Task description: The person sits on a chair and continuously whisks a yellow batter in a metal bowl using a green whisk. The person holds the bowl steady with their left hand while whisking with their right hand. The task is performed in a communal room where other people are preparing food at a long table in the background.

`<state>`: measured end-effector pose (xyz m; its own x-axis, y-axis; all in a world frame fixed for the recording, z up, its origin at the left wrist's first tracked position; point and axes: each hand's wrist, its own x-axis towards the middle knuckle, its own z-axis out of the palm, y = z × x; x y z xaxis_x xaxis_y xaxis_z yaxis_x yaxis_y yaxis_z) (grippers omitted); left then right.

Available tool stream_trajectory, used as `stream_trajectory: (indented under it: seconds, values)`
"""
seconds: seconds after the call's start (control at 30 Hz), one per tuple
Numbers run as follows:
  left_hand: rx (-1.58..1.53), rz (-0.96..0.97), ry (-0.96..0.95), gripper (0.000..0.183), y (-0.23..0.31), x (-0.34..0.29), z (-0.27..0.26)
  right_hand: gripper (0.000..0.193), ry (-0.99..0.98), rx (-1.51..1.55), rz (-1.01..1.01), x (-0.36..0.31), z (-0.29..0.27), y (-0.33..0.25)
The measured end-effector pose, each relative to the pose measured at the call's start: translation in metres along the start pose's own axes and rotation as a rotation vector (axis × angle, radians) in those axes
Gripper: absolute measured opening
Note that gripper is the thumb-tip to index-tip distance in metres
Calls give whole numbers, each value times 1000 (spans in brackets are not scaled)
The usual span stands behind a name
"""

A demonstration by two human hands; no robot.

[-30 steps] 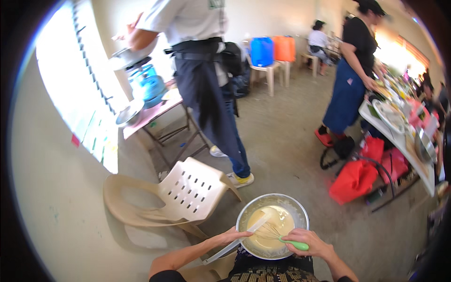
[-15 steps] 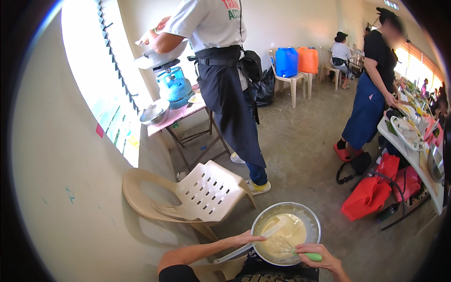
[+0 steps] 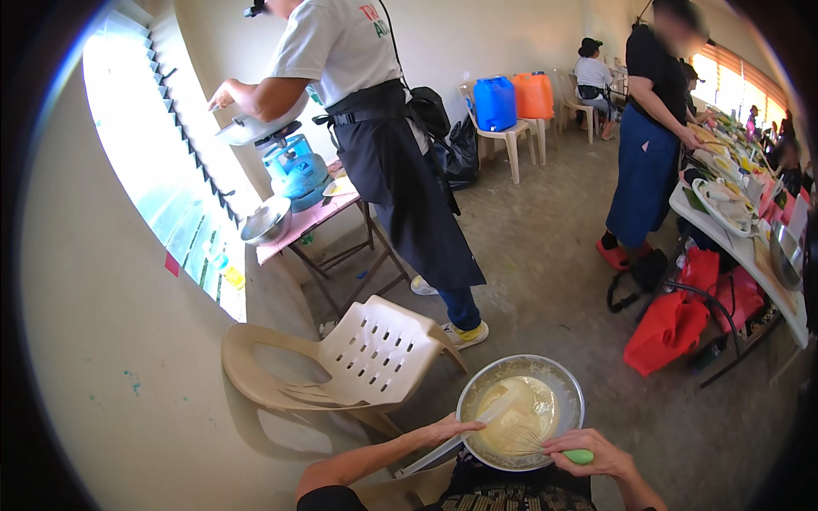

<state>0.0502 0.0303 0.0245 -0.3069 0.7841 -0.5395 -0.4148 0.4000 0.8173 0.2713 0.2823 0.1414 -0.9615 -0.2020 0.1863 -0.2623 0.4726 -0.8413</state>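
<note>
A metal mixing bowl [image 3: 571, 393] of pale yellow batter [image 3: 538, 407] sits low in front of me at my lap. My left hand [image 3: 452, 428] is closed at the bowl's left rim, around a long pale spatula [image 3: 497, 409]. The spatula's blade lies over the batter, and its grey handle sticks out past my wrist. In my right hand [image 3: 596, 451] is a whisk with a green handle [image 3: 579, 456]; its wires dip into the batter near the bowl's lower right side. My right fingers wrap the handle close to the wires.
A beige plastic chair [image 3: 366, 353] stands just left of the bowl. Beyond it, a person in a dark apron [image 3: 396, 179] works over a pan on a blue gas tank [image 3: 298, 177]. Red bags [image 3: 669, 332] lie under a laden table [image 3: 788, 311] at right, where another person stands.
The whisk and my right hand have shifted slightly right and up with the bowl. My left hand keeps its hold. The view has turned a little, and the aproned person's hand has lowered toward the pan.
</note>
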Motion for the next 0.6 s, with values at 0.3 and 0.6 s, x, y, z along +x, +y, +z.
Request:
stream_trajectory:
  seconds: [0.3,0.6]
  values:
    - [38,21,4,69,3,-1,2,19,104,-182,24,16,16,-1]
    - [16,35,2,71,0,-4,-1,20,96,31,26,4,10,3]
